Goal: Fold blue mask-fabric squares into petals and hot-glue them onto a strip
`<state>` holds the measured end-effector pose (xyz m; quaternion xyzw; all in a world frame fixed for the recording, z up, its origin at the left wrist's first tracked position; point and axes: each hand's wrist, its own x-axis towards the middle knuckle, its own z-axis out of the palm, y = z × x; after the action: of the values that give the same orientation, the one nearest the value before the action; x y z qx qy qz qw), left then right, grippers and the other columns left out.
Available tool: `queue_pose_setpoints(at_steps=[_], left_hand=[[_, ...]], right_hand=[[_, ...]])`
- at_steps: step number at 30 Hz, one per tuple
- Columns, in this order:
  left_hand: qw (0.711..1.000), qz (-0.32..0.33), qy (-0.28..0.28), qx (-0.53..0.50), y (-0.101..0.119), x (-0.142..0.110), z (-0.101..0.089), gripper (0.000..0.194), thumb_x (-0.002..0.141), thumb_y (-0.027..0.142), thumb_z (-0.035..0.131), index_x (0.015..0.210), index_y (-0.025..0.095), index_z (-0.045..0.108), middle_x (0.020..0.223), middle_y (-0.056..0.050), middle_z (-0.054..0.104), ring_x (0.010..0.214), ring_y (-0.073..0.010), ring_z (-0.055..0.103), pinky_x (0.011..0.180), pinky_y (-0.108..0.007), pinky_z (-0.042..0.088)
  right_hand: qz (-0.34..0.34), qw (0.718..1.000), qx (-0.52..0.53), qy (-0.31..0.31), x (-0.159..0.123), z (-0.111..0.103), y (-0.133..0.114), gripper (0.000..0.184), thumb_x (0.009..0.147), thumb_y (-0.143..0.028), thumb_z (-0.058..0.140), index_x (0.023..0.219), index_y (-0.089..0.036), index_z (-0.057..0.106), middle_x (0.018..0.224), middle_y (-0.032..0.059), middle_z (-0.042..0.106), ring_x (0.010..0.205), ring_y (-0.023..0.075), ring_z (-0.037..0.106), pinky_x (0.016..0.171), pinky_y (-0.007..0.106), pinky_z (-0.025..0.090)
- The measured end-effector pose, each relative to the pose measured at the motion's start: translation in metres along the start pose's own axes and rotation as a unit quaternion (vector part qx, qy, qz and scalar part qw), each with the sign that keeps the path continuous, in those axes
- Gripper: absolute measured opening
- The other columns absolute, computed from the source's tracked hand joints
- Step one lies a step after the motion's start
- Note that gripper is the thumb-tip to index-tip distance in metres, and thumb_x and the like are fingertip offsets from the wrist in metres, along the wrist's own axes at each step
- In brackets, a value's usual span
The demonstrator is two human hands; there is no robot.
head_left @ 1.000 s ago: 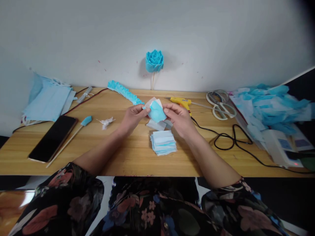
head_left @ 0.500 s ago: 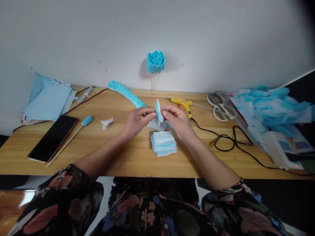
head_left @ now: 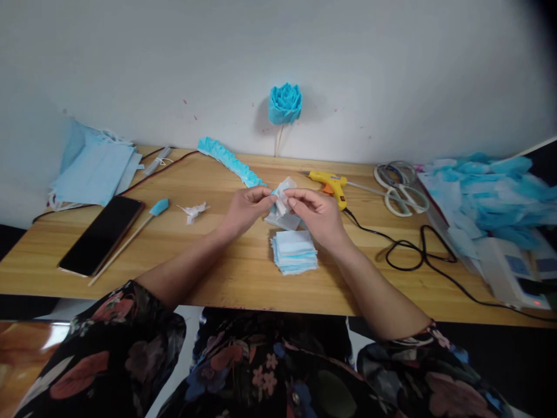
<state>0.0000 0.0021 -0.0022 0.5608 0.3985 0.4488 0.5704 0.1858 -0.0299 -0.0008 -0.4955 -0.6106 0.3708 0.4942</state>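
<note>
Between my two hands is a small blue-and-white piece of mask fabric [head_left: 282, 196], pinched and bunched. My left hand [head_left: 250, 210] is closed on its left side, thumb against fingers. My right hand [head_left: 317, 212] pinches the right side the same way. Pale, thin material [head_left: 282, 220] lies on the table just beneath the fingers. Closer to me is a stack of cut blue-and-white fabric squares [head_left: 295, 252]. A row of folded blue petals [head_left: 230, 162] stretches away behind my left hand.
A yellow glue gun [head_left: 331, 184] and white-handled scissors [head_left: 407, 200] lie right, with a looping black cord [head_left: 404, 264]. A blue flower [head_left: 285, 104] stands at the wall. Left are masks [head_left: 93, 168], a phone [head_left: 102, 235] and a blue-tipped stick [head_left: 126, 244]. Blue scraps [head_left: 491, 194] are heaped far right.
The fabric piece was upright and folded narrow; now it is bunched, with more of its white side showing. Both hands keep hold of it. The whole view has shifted slightly.
</note>
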Motion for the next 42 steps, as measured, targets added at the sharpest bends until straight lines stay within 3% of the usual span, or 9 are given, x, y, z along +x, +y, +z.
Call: queue_pose_setpoints(at_steps=[2,6,9,13,17,23,28,36,42], left_hand=[[1.000,0.004,0.021,-0.003,0.000,0.001,-0.002,0.032,0.075,0.048,0.080,0.075,0.017,0.072,0.073,-0.001,0.070,0.070,-0.0141,0.062,0.071,-0.028,0.050],[0.999,0.006,0.030,-0.020,0.003,0.002,-0.004,0.030,0.075,0.047,0.080,0.072,0.018,0.070,0.072,0.000,0.068,0.072,-0.0143,0.061,0.073,-0.028,0.050],[0.999,0.006,0.016,-0.030,0.004,0.002,-0.004,0.032,0.074,0.049,0.081,0.073,0.019,0.071,0.074,0.000,0.069,0.072,-0.0142,0.060,0.074,-0.028,0.049],[1.000,0.005,-0.009,-0.020,0.005,0.000,-0.003,0.037,0.075,0.054,0.080,0.072,0.018,0.069,0.071,0.000,0.065,0.070,-0.0135,0.057,0.069,-0.027,0.046],[0.999,0.004,-0.046,0.006,0.008,-0.004,-0.002,0.041,0.077,0.056,0.078,0.070,0.017,0.068,0.067,0.001,0.061,0.065,-0.0119,0.053,0.064,-0.026,0.042],[0.997,-0.006,-0.069,0.019,0.009,-0.006,-0.001,0.040,0.075,0.056,0.079,0.072,0.017,0.073,0.066,0.000,0.064,0.063,-0.0121,0.053,0.064,-0.026,0.043],[0.998,-0.025,-0.052,0.002,0.005,-0.003,-0.002,0.036,0.072,0.053,0.081,0.070,0.018,0.074,0.065,0.000,0.066,0.063,-0.0136,0.055,0.063,-0.028,0.045],[0.999,-0.027,-0.043,-0.003,0.007,-0.002,-0.004,0.043,0.071,0.060,0.081,0.071,0.018,0.073,0.068,0.000,0.066,0.066,-0.0131,0.056,0.066,-0.027,0.045],[0.996,0.000,-0.081,0.039,0.010,-0.003,-0.003,0.042,0.076,0.058,0.076,0.067,0.018,0.069,0.064,0.001,0.058,0.063,-0.0123,0.049,0.061,-0.026,0.039]], right_hand=[[-0.028,0.999,-0.023,-0.014,0.000,-0.002,-0.004,0.021,0.090,-0.037,0.068,0.103,-0.028,0.082,0.090,0.0019,0.079,0.075,0.0179,0.069,0.074,0.037,0.057],[-0.157,0.980,-0.100,-0.066,0.002,-0.010,-0.018,0.017,0.093,-0.036,0.065,0.095,-0.032,0.082,0.099,0.0016,0.081,0.094,0.0225,0.073,0.091,0.044,0.056],[-0.205,0.970,-0.128,-0.020,0.004,-0.018,-0.022,0.018,0.095,-0.034,0.064,0.101,-0.032,0.080,0.106,0.0029,0.080,0.105,0.0244,0.071,0.098,0.047,0.053],[-0.162,0.980,-0.115,0.031,0.008,-0.024,-0.013,0.026,0.096,-0.036,0.062,0.118,-0.031,0.075,0.121,0.0049,0.077,0.116,0.0250,0.067,0.095,0.044,0.055],[-0.100,0.993,-0.060,0.012,0.010,-0.020,-0.007,0.034,0.096,-0.045,0.063,0.126,-0.031,0.071,0.126,0.0052,0.075,0.115,0.0236,0.068,0.097,0.043,0.055],[-0.102,0.993,-0.057,0.026,0.008,-0.012,-0.016,0.013,0.090,-0.039,0.071,0.089,-0.027,0.076,0.095,0.0018,0.079,0.092,0.0209,0.071,0.091,0.039,0.056],[-0.075,0.996,0.005,0.057,0.007,-0.018,-0.008,0.017,0.092,-0.043,0.069,0.091,-0.027,0.075,0.093,0.0010,0.077,0.088,0.0198,0.070,0.088,0.039,0.056],[-0.187,0.979,-0.061,-0.049,0.011,-0.030,-0.016,0.016,0.090,-0.048,0.073,0.086,-0.033,0.078,0.115,0.0024,0.076,0.114,0.0258,0.067,0.108,0.051,0.047],[-0.193,0.975,-0.110,-0.018,0.012,-0.020,-0.018,0.015,0.092,-0.044,0.071,0.086,-0.031,0.076,0.114,0.0028,0.078,0.114,0.0263,0.068,0.107,0.051,0.048]])
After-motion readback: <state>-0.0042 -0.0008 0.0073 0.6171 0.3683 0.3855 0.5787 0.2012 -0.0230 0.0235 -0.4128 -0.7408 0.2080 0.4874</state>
